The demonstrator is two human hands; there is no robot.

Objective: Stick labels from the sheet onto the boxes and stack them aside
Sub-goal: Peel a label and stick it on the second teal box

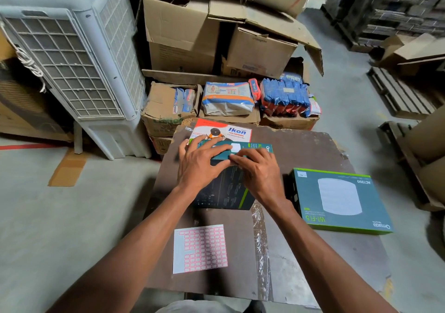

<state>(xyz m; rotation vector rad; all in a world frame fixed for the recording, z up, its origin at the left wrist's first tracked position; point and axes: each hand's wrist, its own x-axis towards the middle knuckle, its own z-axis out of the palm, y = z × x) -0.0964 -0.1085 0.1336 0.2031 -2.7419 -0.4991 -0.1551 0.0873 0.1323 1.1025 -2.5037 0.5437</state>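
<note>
A dark teal box (224, 189) stands tilted on the brown board (313, 148), its upper edge raised toward me. My left hand (199, 165) lies flat over the box's top left and steadies it. My right hand (257, 173) presses its fingertips on the box's upper edge just below a small white label (236, 147). The label sheet (199, 248), white with pink-bordered stickers, lies flat on the board near me. A second teal box (342, 200) with a green rim lies flat at the right, a small label at its far left corner.
A white and orange Ikon box (224, 130) lies behind the held box. Cardboard cartons (183, 35) and diaper packs (228, 98) fill the floor beyond the board. A white air cooler (72, 59) stands at the left, wooden pallets (404, 95) at the right.
</note>
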